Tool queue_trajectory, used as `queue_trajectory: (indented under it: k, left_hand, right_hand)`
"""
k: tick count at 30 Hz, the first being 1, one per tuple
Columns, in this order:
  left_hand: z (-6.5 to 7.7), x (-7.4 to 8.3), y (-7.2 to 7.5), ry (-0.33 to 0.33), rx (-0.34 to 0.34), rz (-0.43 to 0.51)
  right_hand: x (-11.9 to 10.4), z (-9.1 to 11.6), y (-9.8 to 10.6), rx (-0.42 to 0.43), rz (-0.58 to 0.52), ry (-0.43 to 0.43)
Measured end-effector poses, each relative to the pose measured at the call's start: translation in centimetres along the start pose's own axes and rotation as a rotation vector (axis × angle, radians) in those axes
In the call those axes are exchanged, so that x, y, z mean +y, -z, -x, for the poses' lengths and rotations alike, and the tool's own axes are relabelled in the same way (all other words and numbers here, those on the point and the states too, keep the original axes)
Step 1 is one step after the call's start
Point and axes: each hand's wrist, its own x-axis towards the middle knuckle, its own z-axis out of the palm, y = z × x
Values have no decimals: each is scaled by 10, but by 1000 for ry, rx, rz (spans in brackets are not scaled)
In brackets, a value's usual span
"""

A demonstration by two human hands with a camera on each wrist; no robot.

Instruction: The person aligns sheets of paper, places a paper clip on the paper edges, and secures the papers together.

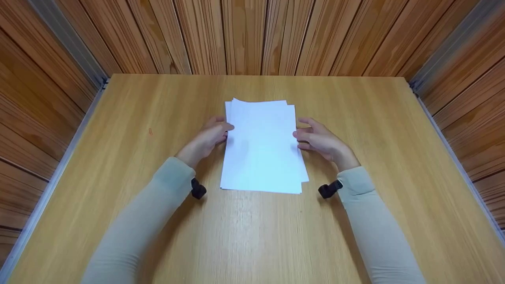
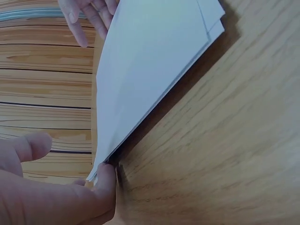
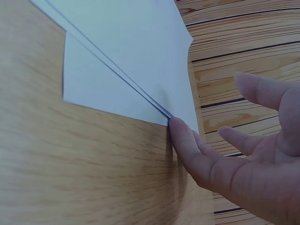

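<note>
In the head view a small stack of white paper sheets lies flat on the table, its sheets out of line, with corners sticking out at the top and lower right. My left hand is at the stack's left edge. In the left wrist view a fingertip touches that edge while the thumb is raised. At the right edge is my right hand; one fingertip meets the sheet edges in the right wrist view, and its other digits are spread apart. Neither hand visibly grips the paper.
The wooden table extends around the paper on all sides. Behind it rises a wood-plank wall, with similar panels at left and right. A black wrist camera sits on the left wrist, another camera on the right.
</note>
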Motion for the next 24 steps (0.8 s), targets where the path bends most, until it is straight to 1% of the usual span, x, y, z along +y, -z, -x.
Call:
queue_trajectory:
  k: [4,6,18,24]
  left_hand:
    - [2,-4,1,17,10,-67]
    - [3,-5,1,24,11,-81]
    - [3,-7,-3,28,3,-64]
    - [4,-9,-4,11,-2,-70]
  right_hand:
    - [0,0,-1,12,16,-6]
    - [0,1,-1,15,20,-5]
    - [2,1,-1,7,3,-1]
    - [3,1,-1,11,-17,1]
